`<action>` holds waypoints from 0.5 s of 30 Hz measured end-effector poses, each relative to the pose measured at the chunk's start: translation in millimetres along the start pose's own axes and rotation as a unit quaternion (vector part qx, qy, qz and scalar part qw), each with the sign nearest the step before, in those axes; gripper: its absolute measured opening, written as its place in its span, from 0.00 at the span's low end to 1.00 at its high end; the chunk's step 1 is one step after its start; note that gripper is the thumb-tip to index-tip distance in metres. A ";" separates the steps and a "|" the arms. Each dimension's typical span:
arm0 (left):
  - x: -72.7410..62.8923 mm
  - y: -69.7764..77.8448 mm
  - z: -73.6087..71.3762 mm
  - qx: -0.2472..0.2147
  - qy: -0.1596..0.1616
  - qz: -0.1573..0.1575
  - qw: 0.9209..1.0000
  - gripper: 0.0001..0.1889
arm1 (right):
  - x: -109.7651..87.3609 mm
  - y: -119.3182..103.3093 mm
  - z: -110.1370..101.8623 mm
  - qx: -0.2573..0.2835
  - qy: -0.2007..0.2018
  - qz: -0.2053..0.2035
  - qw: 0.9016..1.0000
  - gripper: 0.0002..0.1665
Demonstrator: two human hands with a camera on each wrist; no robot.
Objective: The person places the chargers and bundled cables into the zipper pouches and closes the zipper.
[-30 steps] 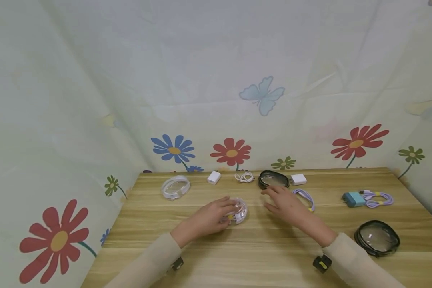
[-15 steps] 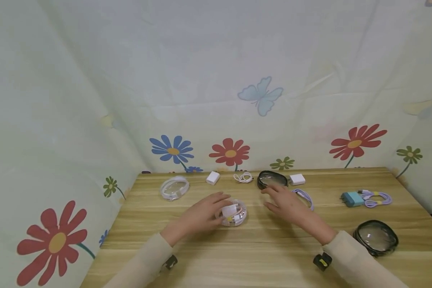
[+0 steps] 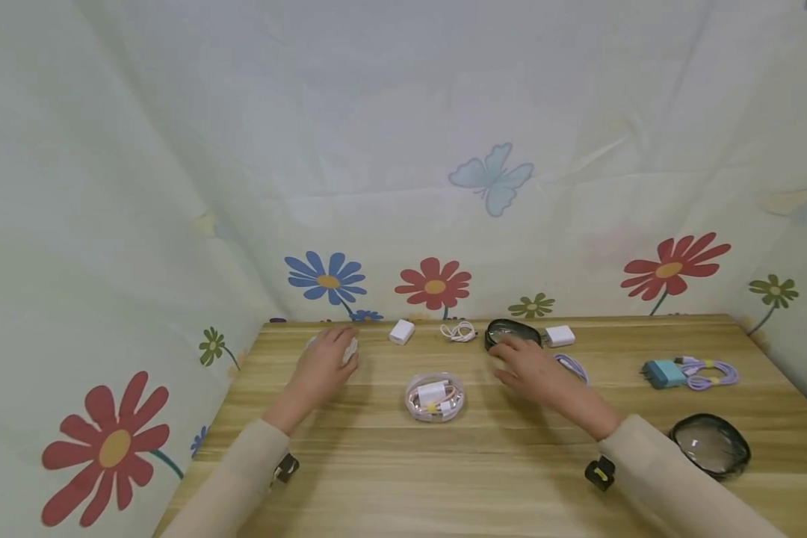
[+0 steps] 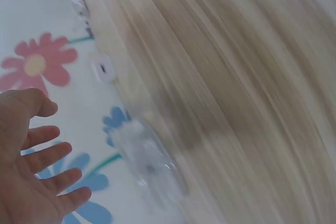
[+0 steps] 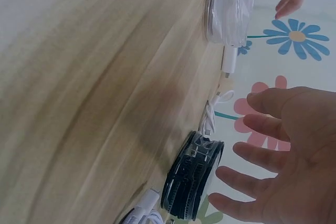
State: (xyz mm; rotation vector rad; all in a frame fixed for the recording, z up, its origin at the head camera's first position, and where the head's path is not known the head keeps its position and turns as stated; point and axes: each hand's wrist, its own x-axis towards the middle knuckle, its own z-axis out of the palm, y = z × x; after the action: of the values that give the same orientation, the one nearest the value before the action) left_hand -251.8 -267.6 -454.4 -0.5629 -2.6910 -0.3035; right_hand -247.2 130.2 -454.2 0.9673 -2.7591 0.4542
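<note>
Filled clear case (image 3: 434, 397): clock centre in the head view, obstructing mid-table.
Near wood (image 3: 430, 486): broad free room at 6 o'clock between left forearm (image 3: 235, 456) and right forearm (image 3: 675, 463).
Back lane: open at 12 o'clock, between white adapter (image 3: 401, 332) and white cable (image 3: 459, 332), ending at the flowered cloth (image 3: 437, 224).
10 o'clock: left hand (image 3: 319, 366) blocks, hiding most of the clear pouch (image 3: 353, 349).
2 o'clock: black case (image 3: 504, 329) and plug adapter (image 3: 560, 336) crowd the edge; right hand (image 3: 531, 370) bars the approach.
3 o'clock: beyond the right forearm, passable wood separates teal charger (image 3: 663, 373) from nearer pouch (image 3: 710, 444).
</note>
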 end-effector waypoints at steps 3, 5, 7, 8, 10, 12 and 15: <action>0.2 -13.7 2.1 0.003 -0.008 -0.020 1.000 0.24 | 5.2 1.1 0.6 -0.006 -0.013 0.010 1.000 0.20; 0.3 -21.8 4.0 -0.001 -0.020 -0.032 0.999 0.25 | 8.7 1.7 0.8 -0.006 -0.020 0.014 1.000 0.20; 0.3 -28.2 5.3 -0.002 -0.034 -0.044 0.998 0.27 | 11.7 2.3 0.9 -0.006 -0.025 0.012 1.000 0.21; 0.6 -30.9 6.0 -0.004 -0.043 -0.050 0.998 0.28 | 13.2 2.8 0.7 -0.004 -0.028 0.010 1.000 0.21; 1.5 -35.4 7.0 -0.008 -0.060 -0.062 0.996 0.30 | 16.5 4.1 0.6 0.003 -0.031 0.002 1.000 0.21; 3.1 -39.2 7.9 -0.011 -0.076 -0.074 0.994 0.32 | 19.9 5.7 0.4 0.009 -0.034 -0.009 0.999 0.20; 6.4 -44.9 9.8 -0.010 -0.101 -0.088 0.991 0.35 | 25.4 7.1 -0.2 0.003 -0.041 -0.020 0.999 0.19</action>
State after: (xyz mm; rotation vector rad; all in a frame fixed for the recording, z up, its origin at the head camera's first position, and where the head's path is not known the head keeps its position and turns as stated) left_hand -279.3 -303.0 -466.6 -0.3798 -2.9429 -0.3380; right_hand -271.2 120.9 -448.7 1.0627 -2.8070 0.4262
